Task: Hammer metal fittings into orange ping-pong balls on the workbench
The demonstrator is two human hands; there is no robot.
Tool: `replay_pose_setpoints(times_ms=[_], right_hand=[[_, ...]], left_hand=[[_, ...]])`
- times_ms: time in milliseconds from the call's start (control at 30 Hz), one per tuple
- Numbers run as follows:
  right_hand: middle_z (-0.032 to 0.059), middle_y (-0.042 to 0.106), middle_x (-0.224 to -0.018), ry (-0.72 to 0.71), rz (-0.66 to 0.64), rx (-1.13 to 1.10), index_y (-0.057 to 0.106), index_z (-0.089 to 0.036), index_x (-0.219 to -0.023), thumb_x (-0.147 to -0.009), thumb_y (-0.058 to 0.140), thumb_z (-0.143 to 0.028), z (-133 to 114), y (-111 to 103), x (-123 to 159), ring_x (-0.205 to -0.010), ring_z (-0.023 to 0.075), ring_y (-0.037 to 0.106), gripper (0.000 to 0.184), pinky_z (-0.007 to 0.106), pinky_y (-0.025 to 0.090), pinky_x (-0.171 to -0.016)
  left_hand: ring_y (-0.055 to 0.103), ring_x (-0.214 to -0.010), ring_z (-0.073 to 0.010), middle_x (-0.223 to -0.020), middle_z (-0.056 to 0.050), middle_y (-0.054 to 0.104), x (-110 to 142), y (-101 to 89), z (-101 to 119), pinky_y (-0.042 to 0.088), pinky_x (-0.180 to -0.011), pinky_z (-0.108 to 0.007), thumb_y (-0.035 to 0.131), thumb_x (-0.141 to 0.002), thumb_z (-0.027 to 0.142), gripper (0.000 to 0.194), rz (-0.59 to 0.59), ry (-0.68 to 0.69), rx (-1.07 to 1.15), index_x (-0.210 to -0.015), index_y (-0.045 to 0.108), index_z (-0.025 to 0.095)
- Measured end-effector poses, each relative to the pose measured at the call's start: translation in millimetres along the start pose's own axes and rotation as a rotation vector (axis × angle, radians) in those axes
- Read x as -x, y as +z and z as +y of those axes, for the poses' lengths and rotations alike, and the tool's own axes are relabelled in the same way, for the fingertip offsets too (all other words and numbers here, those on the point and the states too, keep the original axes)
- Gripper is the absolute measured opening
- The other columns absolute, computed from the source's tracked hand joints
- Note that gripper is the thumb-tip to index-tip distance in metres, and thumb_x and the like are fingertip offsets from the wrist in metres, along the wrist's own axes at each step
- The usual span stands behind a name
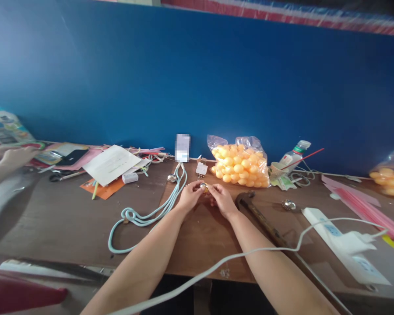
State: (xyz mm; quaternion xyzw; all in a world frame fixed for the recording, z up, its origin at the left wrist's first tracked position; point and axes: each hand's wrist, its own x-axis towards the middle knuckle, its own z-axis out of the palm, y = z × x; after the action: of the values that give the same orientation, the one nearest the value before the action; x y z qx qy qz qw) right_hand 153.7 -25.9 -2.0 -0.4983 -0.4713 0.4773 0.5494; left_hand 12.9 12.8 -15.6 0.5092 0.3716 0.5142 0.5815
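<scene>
My left hand (189,197) and my right hand (222,199) meet over the brown table, fingers closed around a small shiny silver piece (203,186). A bit of yellow-orange shows below its silver top; the fingers hide the rest. Beyond my right hand stands a clear plastic bag full of small orange balls (239,166). A similar silver piece (171,178) lies left of my hands, beside a looped pale blue cord (144,218). Another silver piece (288,204) rests to the right.
A white cable (216,264) crosses over my forearms from a power strip (348,249). A dark curved bar (259,214) lies by my right arm. Papers (111,164) and scissors (56,176) lie left, near another person's hands (18,157). A bottle (295,155) stands behind.
</scene>
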Motion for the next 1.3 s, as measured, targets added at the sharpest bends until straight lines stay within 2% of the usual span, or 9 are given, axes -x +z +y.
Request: replay_pose_setpoints(times_ms=[233,367,500,600,700,867,1033,1167,1300], right_hand=[[-0.0003,0.061,-0.068,-0.135,0.152,0.279,0.059,-0.021,-0.079,-0.073,0.069,-0.045,-37,-25,0,-0.052,0.0122,0.053,0.027,0.025,0.044,-0.046],[0.0045,0.067,-0.087,-0.173,0.180,0.884,0.062,-0.022,-0.089,-0.077,0.066,-0.036,-54,-71,22,-0.076,0.0183,0.062,0.019,0.031,0.049,-0.068],[0.0167,0.062,-0.109,0.037,0.274,1.489,0.061,-0.017,-0.104,-0.079,0.063,-0.044,-45,-116,63,-0.101,0.0306,0.060,0.037,0.039,0.044,-0.081],[0.0187,0.061,-0.106,0.184,0.241,1.628,0.061,-0.016,-0.103,-0.085,0.054,-0.049,-31,-129,88,-0.099,0.0337,0.060,0.039,0.040,0.044,-0.076],[0.0181,0.060,-0.104,0.137,0.224,1.685,0.060,-0.015,-0.098,-0.090,0.049,-0.041,-21,-126,97,-0.098,0.0319,0.061,0.030,0.037,0.043,-0.074],[0.0169,0.062,-0.095,0.050,0.234,1.576,0.059,-0.014,-0.084,-0.092,0.046,-0.034,-27,-110,96,-0.091,0.0275,0.062,0.025,0.035,0.042,-0.074],[0.0075,0.062,-0.074,-0.126,0.269,1.059,0.057,-0.019,-0.074,-0.091,0.044,-0.042,-51,-77,92,-0.065,0.0193,0.058,0.031,0.032,0.042,-0.062],[0.0053,0.062,-0.075,-0.077,0.121,0.548,0.062,-0.017,-0.088,-0.088,0.048,-0.052,-66,-42,89,-0.053,0.0132,0.053,0.038,0.028,0.043,-0.050],[0.0025,0.058,-0.073,-0.032,0.001,0.462,0.062,-0.015,-0.093,-0.088,0.048,-0.055,-60,-19,88,-0.053,0.0105,0.052,0.042,0.024,0.043,-0.047]], left_hand=[[0.064,-0.066,-0.0121,-0.088,-0.007,0.069,-1,-0.5,3,0.053,-0.064,-0.026,0.076,-0.069,0.028,0.039,0.107,-0.088,0.043,-0.103,0.066,0.013],[0.064,-0.064,-0.0118,-0.087,-0.007,0.068,2,-1.2,4,0.053,-0.062,-0.025,0.075,-0.070,0.029,0.040,0.097,-0.086,0.040,-0.105,0.066,0.013],[0.064,-0.065,-0.0113,-0.085,-0.006,0.068,4,-1.6,9,0.054,-0.067,-0.026,0.075,-0.070,0.027,0.035,0.088,-0.101,0.146,-0.100,0.066,0.012],[0.064,-0.068,-0.0111,-0.086,-0.006,0.068,6,-1.6,13,0.054,-0.070,-0.026,0.075,-0.070,0.025,0.030,0.051,-0.123,0.272,-0.096,0.066,0.012],[0.065,-0.070,-0.0113,-0.086,-0.006,0.069,7,-3.0,15,0.055,-0.072,-0.026,0.073,-0.073,0.022,0.025,0.002,-0.154,0.390,-0.095,0.065,0.012],[0.066,-0.070,-0.0117,-0.084,-0.007,0.070,6,-6.3,16,0.055,-0.070,-0.024,0.068,-0.078,0.018,0.018,0.009,-0.194,0.489,-0.095,0.064,0.012],[0.066,-0.071,-0.0120,-0.085,-0.006,0.070,6,-5.9,15,0.055,-0.071,-0.024,0.068,-0.078,0.016,0.016,-0.038,-0.187,0.489,-0.093,0.065,0.012],[0.066,-0.073,-0.0130,-0.086,-0.008,0.070,6,-5.4,14,0.054,-0.076,-0.027,0.070,-0.076,0.017,0.018,-0.051,-0.180,0.508,-0.093,0.066,0.011],[0.066,-0.075,-0.0138,-0.086,-0.009,0.070,4,-5.1,11,0.053,-0.080,-0.031,0.072,-0.076,0.019,0.020,-0.058,-0.162,0.515,-0.093,0.067,0.010]])
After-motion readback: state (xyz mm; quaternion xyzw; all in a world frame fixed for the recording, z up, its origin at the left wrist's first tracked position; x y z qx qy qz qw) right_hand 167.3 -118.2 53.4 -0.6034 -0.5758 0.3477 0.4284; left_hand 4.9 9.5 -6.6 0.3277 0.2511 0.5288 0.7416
